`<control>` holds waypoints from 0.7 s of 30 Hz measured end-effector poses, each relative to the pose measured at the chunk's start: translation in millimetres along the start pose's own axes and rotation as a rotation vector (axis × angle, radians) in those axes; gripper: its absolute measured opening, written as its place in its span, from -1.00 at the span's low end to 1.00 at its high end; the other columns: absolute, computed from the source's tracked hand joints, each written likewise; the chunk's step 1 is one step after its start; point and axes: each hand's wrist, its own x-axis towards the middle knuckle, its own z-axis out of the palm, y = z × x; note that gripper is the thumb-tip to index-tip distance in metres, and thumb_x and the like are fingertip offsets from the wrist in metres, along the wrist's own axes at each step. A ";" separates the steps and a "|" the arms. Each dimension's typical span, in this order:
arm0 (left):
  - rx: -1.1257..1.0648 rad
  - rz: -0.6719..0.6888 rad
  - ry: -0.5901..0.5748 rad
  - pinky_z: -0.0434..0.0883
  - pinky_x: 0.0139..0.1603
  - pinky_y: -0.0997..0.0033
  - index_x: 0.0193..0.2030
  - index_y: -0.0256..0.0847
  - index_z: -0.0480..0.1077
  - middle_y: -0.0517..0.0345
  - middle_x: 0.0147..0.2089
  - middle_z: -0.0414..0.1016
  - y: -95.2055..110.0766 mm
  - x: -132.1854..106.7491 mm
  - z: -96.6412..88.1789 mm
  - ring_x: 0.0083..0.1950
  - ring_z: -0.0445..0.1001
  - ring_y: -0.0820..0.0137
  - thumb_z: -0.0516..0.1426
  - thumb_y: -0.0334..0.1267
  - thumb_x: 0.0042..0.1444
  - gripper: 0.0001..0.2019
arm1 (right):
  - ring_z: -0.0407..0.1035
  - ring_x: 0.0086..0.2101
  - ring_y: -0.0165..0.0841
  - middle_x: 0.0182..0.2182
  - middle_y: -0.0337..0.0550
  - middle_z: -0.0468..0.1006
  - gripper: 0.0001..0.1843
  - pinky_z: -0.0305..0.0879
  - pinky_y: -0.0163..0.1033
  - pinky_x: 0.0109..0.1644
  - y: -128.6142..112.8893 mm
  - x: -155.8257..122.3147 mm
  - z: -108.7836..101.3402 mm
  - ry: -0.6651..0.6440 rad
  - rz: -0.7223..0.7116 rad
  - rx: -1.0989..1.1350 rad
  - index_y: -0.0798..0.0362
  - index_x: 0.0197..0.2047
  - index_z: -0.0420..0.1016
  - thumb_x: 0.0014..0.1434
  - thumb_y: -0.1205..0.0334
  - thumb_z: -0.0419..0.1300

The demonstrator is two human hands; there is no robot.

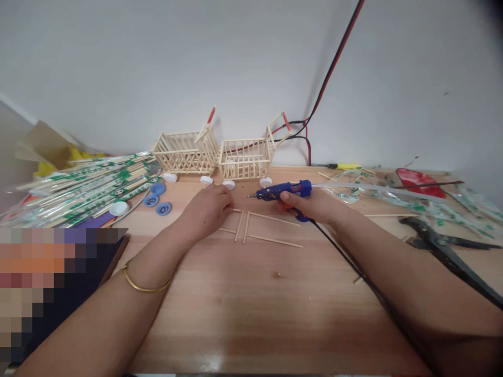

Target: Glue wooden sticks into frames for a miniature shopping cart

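Observation:
My right hand [314, 205] is closed around a blue hot glue gun [281, 190], nozzle pointing left, a clear glue stick [373, 187] trailing out its back. My left hand [207, 208] rests knuckles-up on the wooden table [251, 303], its curled fingers pressing on thin wooden sticks [259, 226] laid out flat in a frame shape. The glue nozzle hovers just above and right of the left fingers. Behind the hands stand two small cart-like baskets built of sticks [184, 152] [247, 156], on white bottle-cap wheels.
A pile of wrapped chopsticks [86, 191] and blue and white bottle caps [157, 199] lie at the left. Black pliers [444, 248], torn wrappers [412, 204] and a red item [414, 178] lie at the right. Red and black cables [334, 63] climb the wall; the gun's cord [353, 267] runs under my right forearm.

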 end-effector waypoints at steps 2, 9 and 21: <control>-0.001 -0.012 -0.003 0.32 -0.12 0.30 -0.38 -0.30 0.41 0.00 -0.27 0.42 0.2 0.2 -0.2 -0.17 0.38 0.31 0.04 -0.38 0.13 -0.86 | 0.32 -0.47 -0.42 -0.42 -0.11 0.49 -0.40 0.20 -0.36 -0.48 1.1 0.2 -0.1 0.006 -0.009 0.001 0.09 -0.36 0.47 0.01 -0.34 0.07; -0.002 0.003 -0.004 0.32 -0.11 0.27 -0.37 -0.29 0.40 0.00 -0.27 0.42 -0.1 0.8 -0.6 -0.16 0.37 0.30 0.03 -0.37 0.13 -0.85 | 0.31 -0.49 -0.45 -0.42 -0.14 0.49 -0.41 0.19 -0.37 -0.48 2.4 0.4 -1.0 -0.012 -0.014 -0.006 0.09 -0.37 0.47 0.02 -0.33 0.06; 0.014 0.003 -0.014 0.31 -0.12 0.30 -0.38 -0.29 0.40 -0.01 -0.27 0.42 1.6 1.5 -2.2 -0.16 0.37 0.30 0.03 -0.35 0.15 -0.84 | 0.31 -0.48 -0.43 -0.45 -0.14 0.49 -0.40 0.19 -0.35 -0.47 2.4 1.7 -1.3 -0.029 -0.034 -0.041 0.08 -0.38 0.46 0.02 -0.34 0.04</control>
